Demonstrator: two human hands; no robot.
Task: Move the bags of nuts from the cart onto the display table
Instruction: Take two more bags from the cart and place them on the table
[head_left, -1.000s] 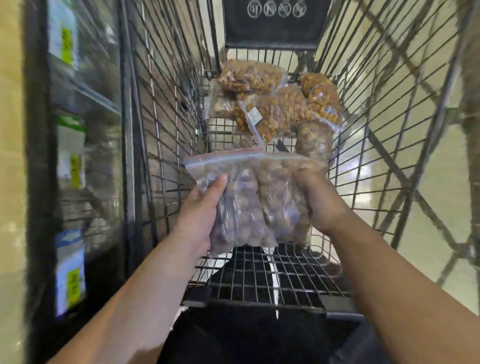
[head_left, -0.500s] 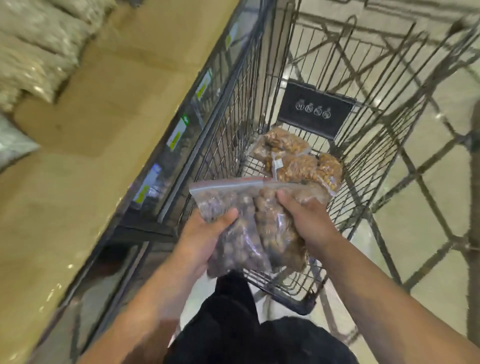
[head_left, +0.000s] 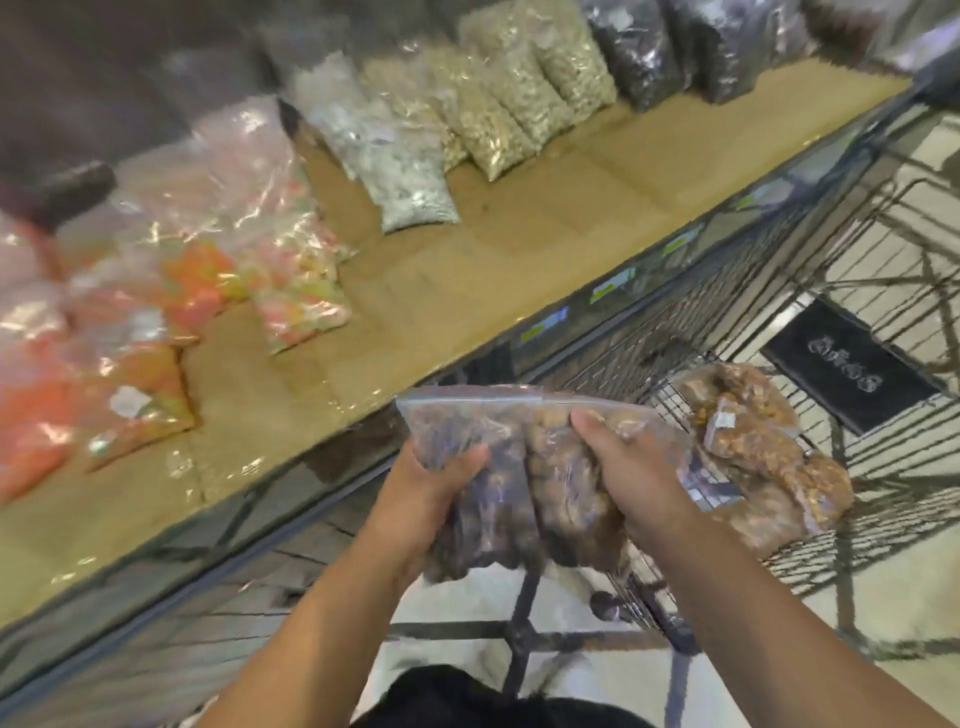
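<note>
Both hands hold a clear zip bag of brown nuts (head_left: 524, 467) in front of my body, near the table's front edge. My left hand (head_left: 426, 499) grips its left side with the thumb on top. My right hand (head_left: 628, 467) grips the right side. More bags of brown nuts (head_left: 753, 447) lie in the wire cart (head_left: 883, 291) at the right. The display table (head_left: 467, 270) has a tan top and runs from lower left to upper right.
Bags of orange and pink sweets (head_left: 182, 280), pale seeds (head_left: 498, 104) and dark goods (head_left: 675, 47) line the table's far side. Price labels (head_left: 613, 286) run along its front rail. A black sign (head_left: 852, 364) hangs on the cart's far end.
The view has swung left from the cart to the table. Both hands have carried the nut bag out of the cart and toward the table's edge.
</note>
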